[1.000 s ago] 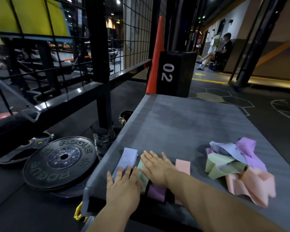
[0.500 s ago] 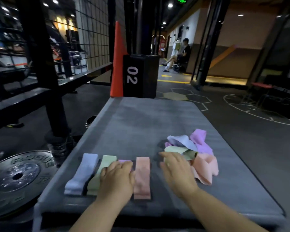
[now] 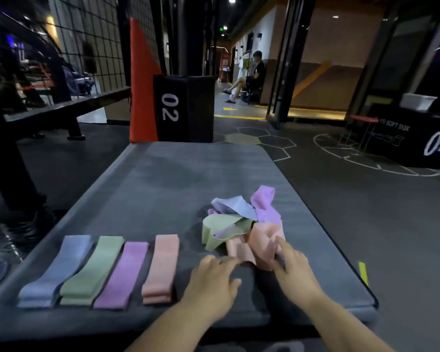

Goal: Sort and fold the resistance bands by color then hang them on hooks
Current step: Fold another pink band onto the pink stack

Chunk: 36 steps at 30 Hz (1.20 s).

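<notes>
Reaching forward, the left hand (image 3: 214, 278) and the right hand (image 3: 294, 265) flank the crumpled salmon-pink fabric band (image 3: 259, 246), which lies at the near end of the loose pile of bands (image 3: 239, 219), right at the fingertips. The left hand's fingers are stretched out and slightly spread, holding nothing, with their tips at the pink band's near-left edge (touching or just short, the blur will not say). The right hand's fingers lie on the band's right side; whether they pinch it I cannot tell.

Sorting looks roughly half done, by my reading. Left of the left fingers, four flat bands lie side by side on the grey padded mat (image 3: 188, 179): the folded pale-blue band (image 3: 59, 270), the folded sage-green band (image 3: 92, 270), the folded purple band (image 3: 122, 273) and the folded pink band (image 3: 160, 268), the last just beside the left hand. Beyond the fingers, blue, purple and green strips are tangled with the pink one and remain to be folded. Nothing is hung, and no hooks are in view.

Bare mat runs well beyond the pile, and a clear strip sits under the left fingers, enough for folding. The mat's near edge lies under the wrists. Its right edge, marked by a small yellow tag (image 3: 363, 273), is near the right fingers, so a band drawn that way could slip off.
</notes>
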Tool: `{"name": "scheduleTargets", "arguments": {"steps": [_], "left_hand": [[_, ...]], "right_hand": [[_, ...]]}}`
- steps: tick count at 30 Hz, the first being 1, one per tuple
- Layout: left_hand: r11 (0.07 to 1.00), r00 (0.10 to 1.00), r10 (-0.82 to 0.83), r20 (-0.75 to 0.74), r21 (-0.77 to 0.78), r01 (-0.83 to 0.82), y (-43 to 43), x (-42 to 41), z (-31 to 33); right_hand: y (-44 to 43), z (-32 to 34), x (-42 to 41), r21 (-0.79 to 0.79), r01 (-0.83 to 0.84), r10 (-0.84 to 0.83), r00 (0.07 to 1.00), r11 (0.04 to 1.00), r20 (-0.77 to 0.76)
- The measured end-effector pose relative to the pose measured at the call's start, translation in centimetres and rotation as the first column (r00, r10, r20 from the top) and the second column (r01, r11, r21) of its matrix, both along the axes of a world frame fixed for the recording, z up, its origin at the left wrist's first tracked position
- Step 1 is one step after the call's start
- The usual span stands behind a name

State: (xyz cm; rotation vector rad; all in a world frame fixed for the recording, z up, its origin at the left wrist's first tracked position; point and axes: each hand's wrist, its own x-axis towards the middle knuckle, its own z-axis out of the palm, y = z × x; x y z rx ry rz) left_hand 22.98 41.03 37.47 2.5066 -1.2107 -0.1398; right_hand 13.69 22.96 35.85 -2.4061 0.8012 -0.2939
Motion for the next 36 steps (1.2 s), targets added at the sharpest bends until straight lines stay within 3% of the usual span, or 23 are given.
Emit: {"name": "scheduleTargets", "arguments": {"steps": [6, 15, 19, 21, 23, 26, 28, 33, 36], "left_hand": [[0.999, 1.0, 0.015, 0.014, -0.045, -0.014, -3.2, 1.2, -0.9], [0.997, 0.993, -0.011, 0.117, 0.081, 0.002, -4.0, 1.6, -1.7], [0.994, 0.99, -0.048, 0.13, 0.102, 0.035, -3.3, 0.8, -0.5], [0.99, 0.986, -0.066, 0.154, 0.134, 0.045, -2.9, 0.3, 0.0], [0.987, 0.982, -0.068, 0.177, 0.157, 0.04, -2.3, 0.2, 0.1], [0.983, 0.981, -0.052, 0.189, 0.183, 0.017, -1.3, 0.7, 0.3], [0.989, 0.985, -0.021, 0.171, 0.15, -0.005, -0.7, 1.0, 0.6], [0.995, 0.984, 0.048, 0.173, 0.079, -0.063, 0.3, 0.9, 2.0], [0.995, 0.985, 0.09, 0.146, 0.018, -0.093, 0.7, 1.3, 2.0]], "right_hand": [[-1.0, 0.5, -0.4, 0.043, -0.12, 0.115, 0.988, 0.992, 0.106], [-2.4, 1.9, -2.0, 0.1, -0.021, 0.03, 0.996, 0.995, -0.089], [-3.4, 2.2, -2.6, 0.119, 0.055, -0.044, 0.994, 0.991, -0.095], [-3.8, 2.3, -2.7, 0.21, 0.112, -0.098, 0.992, 0.971, -0.075], [-4.0, 2.7, -2.7, 0.392, 0.185, -0.19, 0.981, 0.901, -0.026], [-4.2, 3.4, -2.8, 0.72, 0.297, -0.45, 0.893, 0.628, 0.024], [-4.1, 3.8, -3.0, 0.817, 0.283, -0.539, 0.841, 0.502, 0.04], [-4.1, 4.3, -3.0, 0.873, 0.236, -0.624, 0.776, 0.427, 0.096], [-4.7, 4.4, -2.9, 0.87, 0.224, -0.653, 0.744, 0.44, 0.138]]}}
